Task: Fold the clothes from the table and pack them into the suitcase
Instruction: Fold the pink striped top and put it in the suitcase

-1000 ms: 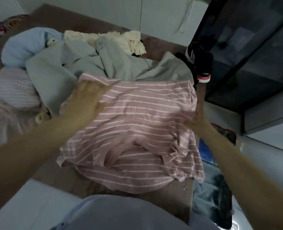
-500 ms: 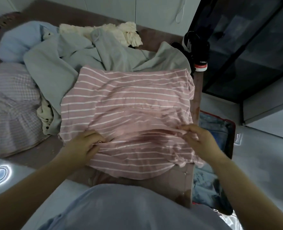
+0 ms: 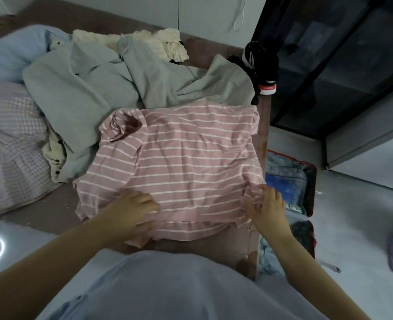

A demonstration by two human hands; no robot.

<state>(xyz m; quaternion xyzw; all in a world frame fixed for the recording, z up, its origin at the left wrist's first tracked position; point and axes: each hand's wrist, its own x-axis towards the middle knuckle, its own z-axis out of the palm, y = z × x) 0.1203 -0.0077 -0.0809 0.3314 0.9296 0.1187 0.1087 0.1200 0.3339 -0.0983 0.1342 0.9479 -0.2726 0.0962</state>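
Note:
A pink shirt with white stripes (image 3: pixel 179 162) lies spread on the brown table (image 3: pixel 40 211), its hem towards me. My left hand (image 3: pixel 130 209) rests flat on the shirt's lower left part, fingers straight. Fingers spread, my right hand (image 3: pixel 267 206) touches the bunched lower right edge of the shirt near the table's side. Beside the table on the floor to the right is the open suitcase (image 3: pixel 312 181), red-rimmed, with blue and denim clothes inside.
More clothes are heaped behind the shirt: a grey garment (image 3: pixel 121 84), a light blue one (image 3: pixel 10 51), a cream one (image 3: pixel 144 40) and a lilac checked one (image 3: pixel 10 146). A black sneaker (image 3: pixel 264 65) stands at the table's far right corner, by a dark glass cabinet (image 3: pixel 340 65).
The shirt has been laid out flatter and wider. Both hands have let go of the fold that they pinched, slid towards the hem and now lie on the fabric.

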